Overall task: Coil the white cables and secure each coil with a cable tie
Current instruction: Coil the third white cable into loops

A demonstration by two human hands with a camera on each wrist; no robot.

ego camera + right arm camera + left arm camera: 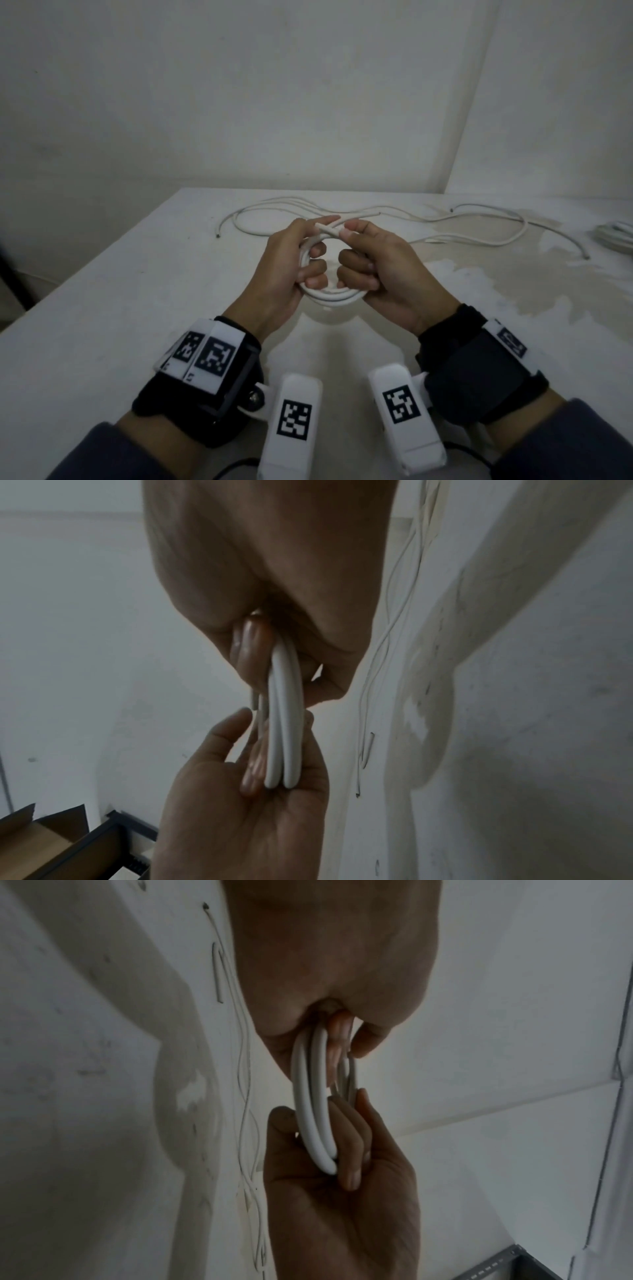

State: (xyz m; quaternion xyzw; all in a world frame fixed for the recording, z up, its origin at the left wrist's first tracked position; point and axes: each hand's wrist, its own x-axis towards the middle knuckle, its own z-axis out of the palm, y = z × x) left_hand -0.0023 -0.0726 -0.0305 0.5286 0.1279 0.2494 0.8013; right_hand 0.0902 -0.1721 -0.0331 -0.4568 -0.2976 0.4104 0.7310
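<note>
L+R hands (322, 263) – white coil (330, 296)

The coil (329, 294) is white, as are the loose cables (472, 236) behind it. The worktop (102, 308) is off-white with beige stains (534, 274). Black wristbands (479, 373) carry white tags (215, 356) with black square-patterned codes. Sleeves (565, 445) are grey-blue.

Two hands: left hand (287, 260) and right hand (380, 270), both gripping one white coil (329, 295). Coil shows about three turns; exact number hard to tell. One free cable end (325, 229) sticks out at top of grip. Beyond grip, on table (102, 274): loose white cables (376, 209), probably two. Far right of grip: one more coiled bundle (616, 236), partly cut off.
</note>
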